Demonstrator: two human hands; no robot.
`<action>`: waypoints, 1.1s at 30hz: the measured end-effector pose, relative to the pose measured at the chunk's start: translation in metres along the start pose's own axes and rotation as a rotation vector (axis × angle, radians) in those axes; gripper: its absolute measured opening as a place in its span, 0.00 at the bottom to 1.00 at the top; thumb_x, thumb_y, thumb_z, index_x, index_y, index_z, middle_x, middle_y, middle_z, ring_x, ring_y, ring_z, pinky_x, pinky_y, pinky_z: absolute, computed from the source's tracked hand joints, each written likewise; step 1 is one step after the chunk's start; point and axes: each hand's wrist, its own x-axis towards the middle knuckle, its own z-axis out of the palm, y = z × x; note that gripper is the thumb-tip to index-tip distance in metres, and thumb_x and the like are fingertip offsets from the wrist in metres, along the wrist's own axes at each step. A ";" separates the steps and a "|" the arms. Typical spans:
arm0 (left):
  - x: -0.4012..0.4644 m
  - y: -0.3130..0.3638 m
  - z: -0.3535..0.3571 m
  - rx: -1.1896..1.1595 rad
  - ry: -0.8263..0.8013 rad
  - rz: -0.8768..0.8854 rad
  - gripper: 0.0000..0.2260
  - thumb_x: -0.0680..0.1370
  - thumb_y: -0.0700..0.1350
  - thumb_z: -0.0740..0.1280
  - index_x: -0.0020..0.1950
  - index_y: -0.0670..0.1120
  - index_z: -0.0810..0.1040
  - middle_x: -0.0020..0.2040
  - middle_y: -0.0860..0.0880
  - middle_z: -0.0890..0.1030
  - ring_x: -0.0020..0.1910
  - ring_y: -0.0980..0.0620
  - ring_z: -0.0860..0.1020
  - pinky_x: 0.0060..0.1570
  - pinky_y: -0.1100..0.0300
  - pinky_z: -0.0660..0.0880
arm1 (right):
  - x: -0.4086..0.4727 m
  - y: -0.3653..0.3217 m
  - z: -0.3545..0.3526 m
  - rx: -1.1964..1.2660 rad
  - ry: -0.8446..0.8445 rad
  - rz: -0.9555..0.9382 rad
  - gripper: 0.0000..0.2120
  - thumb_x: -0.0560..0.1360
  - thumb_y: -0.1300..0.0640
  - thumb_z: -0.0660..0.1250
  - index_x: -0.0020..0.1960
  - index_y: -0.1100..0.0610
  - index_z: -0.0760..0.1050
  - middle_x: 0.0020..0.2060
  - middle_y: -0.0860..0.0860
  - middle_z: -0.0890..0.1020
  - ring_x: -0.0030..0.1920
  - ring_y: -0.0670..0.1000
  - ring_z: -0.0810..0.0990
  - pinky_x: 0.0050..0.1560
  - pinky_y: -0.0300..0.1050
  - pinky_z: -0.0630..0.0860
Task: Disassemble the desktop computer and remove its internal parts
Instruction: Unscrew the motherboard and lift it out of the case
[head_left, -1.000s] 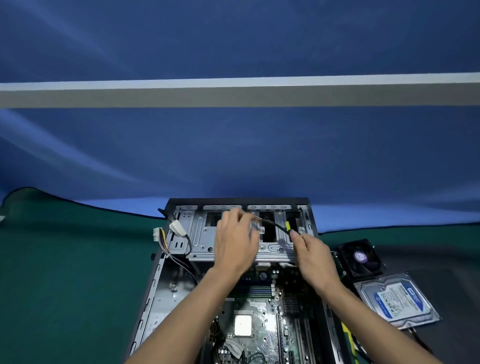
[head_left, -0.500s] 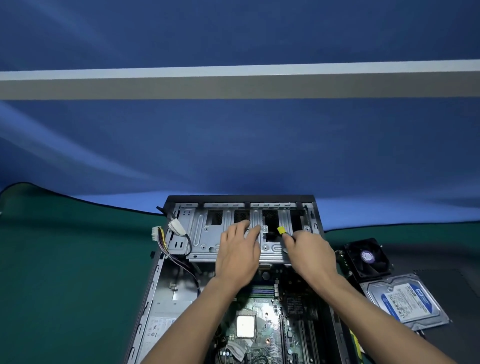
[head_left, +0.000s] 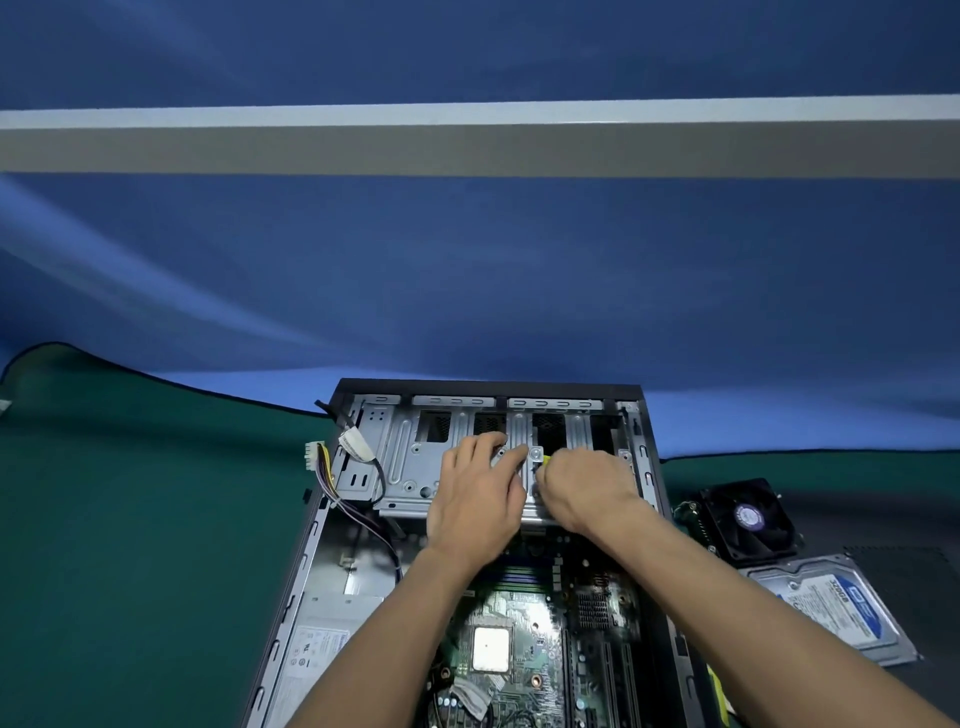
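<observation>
The open desktop case (head_left: 291, 587) lies flat on the green mat. A silver metal drive cage (head_left: 410, 457) spans its far end. My left hand (head_left: 480, 493) rests flat on the cage with its fingers spread. Beside it, my right hand (head_left: 584, 486) grips a screwdriver with a yellow-and-black handle (head_left: 544, 462), its tip on the cage top. The motherboard (head_left: 524, 654) with a bare CPU (head_left: 490, 649) shows below my forearms. A power supply (head_left: 322, 639) sits at the case's near left.
A loose bundle of power cables with a white connector (head_left: 313, 456) hangs over the case's left wall. A removed black fan (head_left: 748, 519) and a hard drive (head_left: 831, 608) lie on the mat to the right. A blue backdrop rises behind.
My right hand has brought the screwdriver in from the right and stood it on the cage top. My left hand has flattened onto the cage.
</observation>
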 end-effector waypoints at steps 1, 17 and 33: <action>0.000 0.000 0.000 0.002 0.008 0.001 0.16 0.78 0.48 0.57 0.65 0.52 0.73 0.63 0.49 0.71 0.62 0.50 0.66 0.61 0.56 0.61 | -0.002 0.002 0.001 0.098 0.002 0.009 0.11 0.80 0.54 0.55 0.51 0.59 0.74 0.49 0.55 0.80 0.50 0.57 0.79 0.44 0.47 0.71; 0.001 -0.001 0.002 0.007 0.011 -0.004 0.16 0.77 0.45 0.58 0.65 0.52 0.74 0.62 0.49 0.72 0.61 0.48 0.68 0.60 0.57 0.62 | -0.006 -0.002 0.017 0.310 0.331 0.071 0.05 0.78 0.58 0.59 0.48 0.54 0.74 0.48 0.49 0.77 0.53 0.52 0.69 0.42 0.44 0.66; 0.001 -0.002 0.000 -0.075 0.017 -0.016 0.16 0.79 0.45 0.58 0.65 0.52 0.74 0.61 0.51 0.72 0.61 0.51 0.66 0.61 0.58 0.62 | -0.024 0.000 0.025 0.560 0.360 0.159 0.07 0.79 0.58 0.59 0.54 0.57 0.75 0.47 0.53 0.81 0.45 0.53 0.78 0.41 0.44 0.70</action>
